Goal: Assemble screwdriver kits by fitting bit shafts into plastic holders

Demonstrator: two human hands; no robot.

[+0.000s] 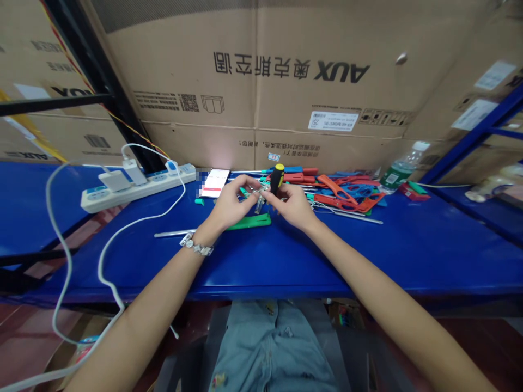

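My right hand (pixel 295 207) is closed around a screwdriver (pixel 277 177), its black and yellow handle standing up between thumb and fingers. Close beside it, my left hand (pixel 233 202) pinches something small among thin, shiny bits; the fingers hide most of it. The two sets of fingertips nearly meet above the blue table (pixel 261 267). Under the hands lies a green plastic piece (pixel 250 222), and a metal rod (pixel 169 234) extends to its left. Right of my hands is a pile of red and blue plastic pieces (pixel 339 190) with metal rods.
A phone (pixel 216 183) lies behind my left hand. A white power strip (pixel 141 188) with chargers and trailing white cables (pixel 107 280) occupies the left. At the right stand a water bottle (pixel 398 171) and a small red box (pixel 413 191). Cardboard (pixel 261 98) walls the back.
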